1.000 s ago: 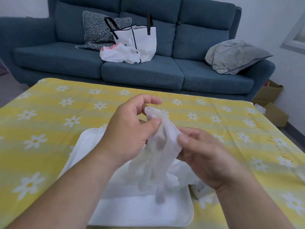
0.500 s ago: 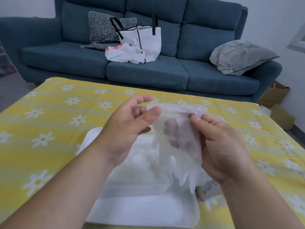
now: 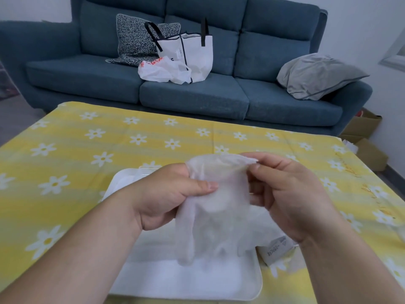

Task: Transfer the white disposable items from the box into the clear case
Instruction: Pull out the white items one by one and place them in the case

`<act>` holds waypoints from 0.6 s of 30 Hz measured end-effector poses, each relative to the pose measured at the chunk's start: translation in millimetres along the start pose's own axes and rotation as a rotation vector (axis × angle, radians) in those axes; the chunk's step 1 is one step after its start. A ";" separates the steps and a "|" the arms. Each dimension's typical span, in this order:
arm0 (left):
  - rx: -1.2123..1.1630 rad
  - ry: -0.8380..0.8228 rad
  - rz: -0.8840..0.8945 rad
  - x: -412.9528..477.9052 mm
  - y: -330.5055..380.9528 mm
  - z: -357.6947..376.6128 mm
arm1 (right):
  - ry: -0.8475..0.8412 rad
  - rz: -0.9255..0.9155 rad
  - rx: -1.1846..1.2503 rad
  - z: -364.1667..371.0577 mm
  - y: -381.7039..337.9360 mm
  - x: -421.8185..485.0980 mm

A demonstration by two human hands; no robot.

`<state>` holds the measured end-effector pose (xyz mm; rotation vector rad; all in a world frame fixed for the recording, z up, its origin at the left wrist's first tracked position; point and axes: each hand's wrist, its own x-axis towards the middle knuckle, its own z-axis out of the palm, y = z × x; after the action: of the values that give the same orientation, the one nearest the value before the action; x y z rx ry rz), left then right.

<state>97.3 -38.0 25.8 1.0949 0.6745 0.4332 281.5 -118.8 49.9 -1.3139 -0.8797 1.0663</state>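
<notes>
Both my hands hold up a thin, translucent white disposable glove [image 3: 215, 207] above the table. My left hand [image 3: 168, 194] pinches its left edge between thumb and fingers. My right hand [image 3: 285, 194] pinches the cuff's right corner. The glove's fingers hang down over the clear case [image 3: 219, 279], a rounded, pale plastic case lying on the yellow daisy cloth. More white material lies inside it, blurred through the glove. A small box with a printed label [image 3: 276, 251] lies beside the case's right edge, partly hidden by my right wrist.
The table wears a yellow cloth with white daisies [image 3: 87, 154]. Behind it stands a blue sofa [image 3: 197, 93] with a white tote bag [image 3: 192, 53], a plastic bag [image 3: 162, 71] and cushions. Cardboard boxes [image 3: 363, 137] sit on the floor at right.
My hands have spread the glove wider and lifted its cuff flat between them. The view has shifted closer over the case.
</notes>
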 end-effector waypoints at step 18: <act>-0.407 0.321 0.282 9.2 12.6 0.3 | 0.361 0.302 -1.154 -72.3 44.7 24.5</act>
<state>104.2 -27.3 34.8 0.7381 0.6754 0.9604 352.7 -119.9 -2.6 -2.5613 -1.0663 0.4380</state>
